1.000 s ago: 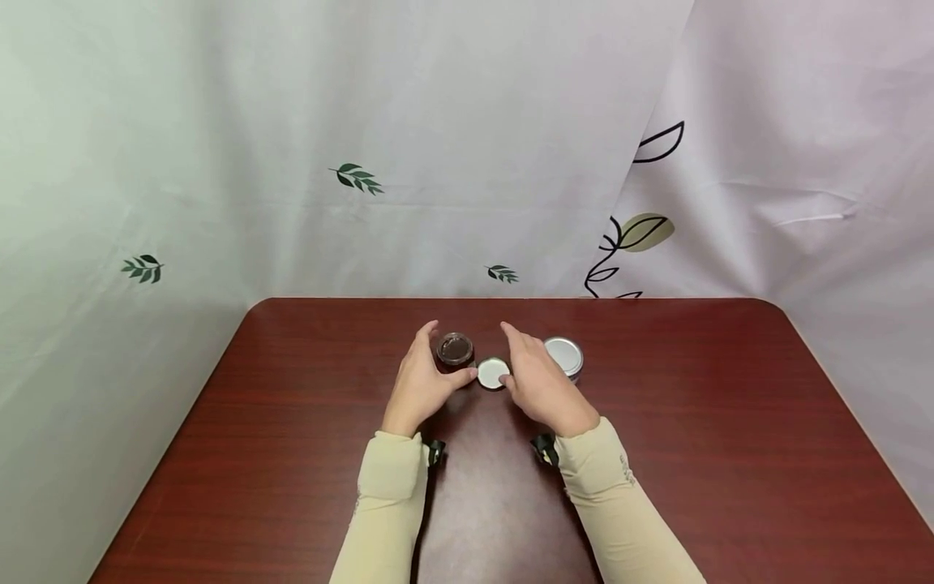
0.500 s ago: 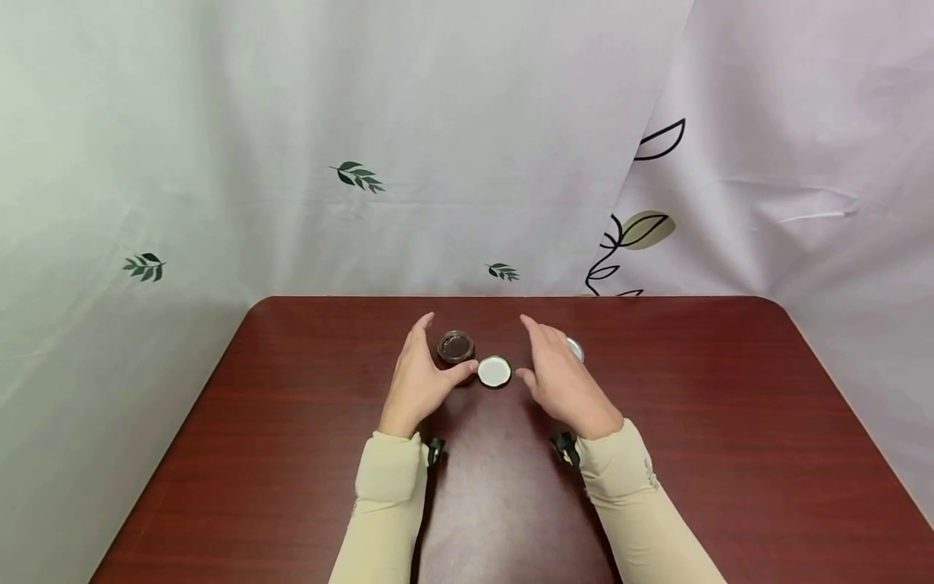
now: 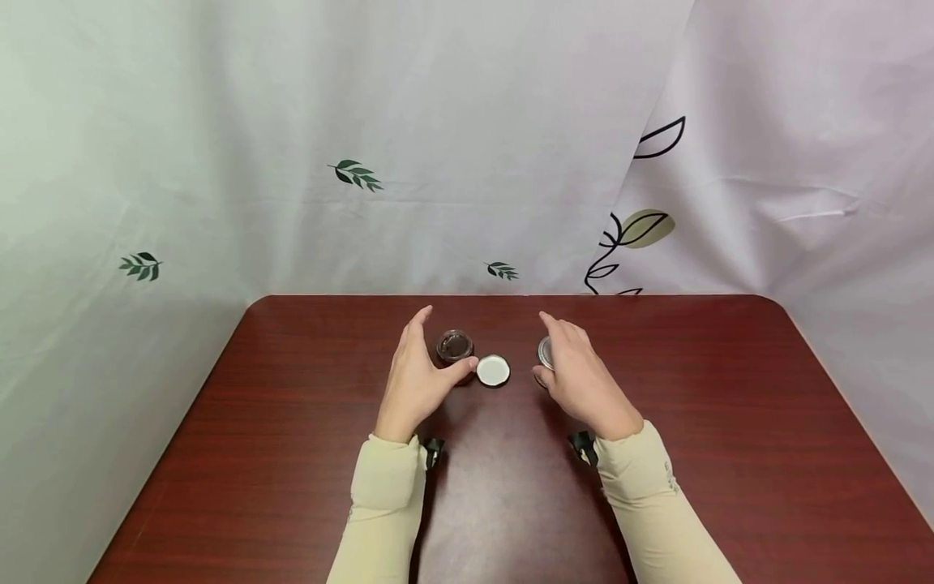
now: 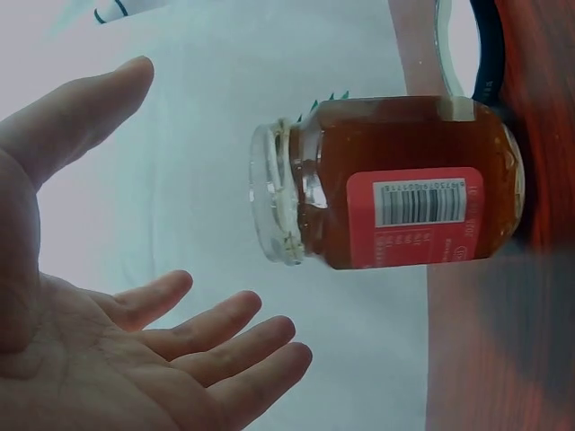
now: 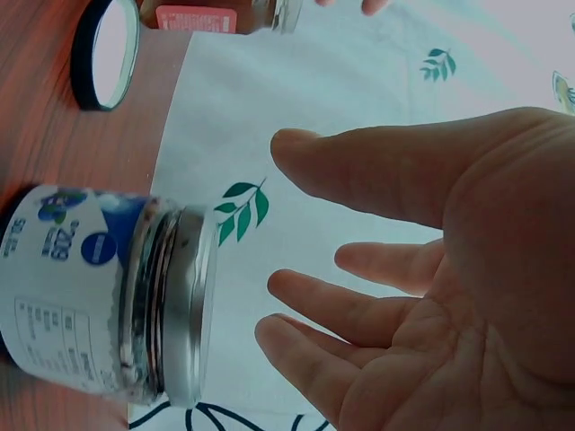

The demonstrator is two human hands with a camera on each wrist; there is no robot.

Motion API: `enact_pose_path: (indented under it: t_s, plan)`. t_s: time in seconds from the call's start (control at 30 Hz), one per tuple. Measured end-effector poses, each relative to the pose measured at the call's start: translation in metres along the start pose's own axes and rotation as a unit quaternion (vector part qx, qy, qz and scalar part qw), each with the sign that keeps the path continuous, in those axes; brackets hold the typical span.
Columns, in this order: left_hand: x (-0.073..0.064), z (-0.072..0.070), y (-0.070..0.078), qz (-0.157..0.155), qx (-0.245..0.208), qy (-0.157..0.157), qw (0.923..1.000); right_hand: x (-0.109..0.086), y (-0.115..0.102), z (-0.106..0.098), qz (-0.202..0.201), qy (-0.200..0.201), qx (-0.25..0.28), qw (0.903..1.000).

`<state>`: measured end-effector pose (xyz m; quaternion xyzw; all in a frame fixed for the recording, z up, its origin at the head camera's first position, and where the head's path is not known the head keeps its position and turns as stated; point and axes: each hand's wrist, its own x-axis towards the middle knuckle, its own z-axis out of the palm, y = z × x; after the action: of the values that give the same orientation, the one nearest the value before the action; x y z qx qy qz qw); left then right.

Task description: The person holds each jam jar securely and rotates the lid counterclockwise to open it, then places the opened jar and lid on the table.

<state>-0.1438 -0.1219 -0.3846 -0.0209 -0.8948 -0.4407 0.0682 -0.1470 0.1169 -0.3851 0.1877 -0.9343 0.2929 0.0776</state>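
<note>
An uncapped glass jar (image 3: pixel 456 345) with dark amber contents and a red barcode label stands on the table, its threaded mouth bare in the left wrist view. My left hand (image 3: pixel 419 381) hovers beside and above it, thumb and fingers spread, with a gap to the glass. Right of that jar, a black-rimmed lid (image 3: pixel 493 371) lies with its white inside upward. My right hand (image 3: pixel 584 377) is over a second jar (image 5: pixel 81 296), white and blue labelled, capped by a silver lid (image 5: pixel 189 305). Its thumb and fingers are apart above that lid, and it partly hides the jar in the head view.
The dark red wooden table (image 3: pixel 292 487) ends at a far edge close behind the jars. A pale curtain (image 3: pixel 438 122) with leaf prints hangs behind and on both sides.
My right hand has moved right, away from the loose lid, until it is over the silver-lidded jar. My left hand has barely shifted; jars and lid stay in place.
</note>
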Motion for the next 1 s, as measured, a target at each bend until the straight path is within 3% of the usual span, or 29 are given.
enact_pose_path:
  t_s: [0.63, 1.0]
  plan:
    - [-0.001, 0.006, 0.021, 0.056, 0.005, 0.002, 0.9984, -0.006, 0.013, -0.009, 0.013, -0.01, 0.001, 0.9999]
    - [0.001, 0.019, 0.037, 0.096, -0.008, -0.007, 0.9953, -0.007, 0.017, -0.01, 0.032, -0.018, 0.016, 0.9992]
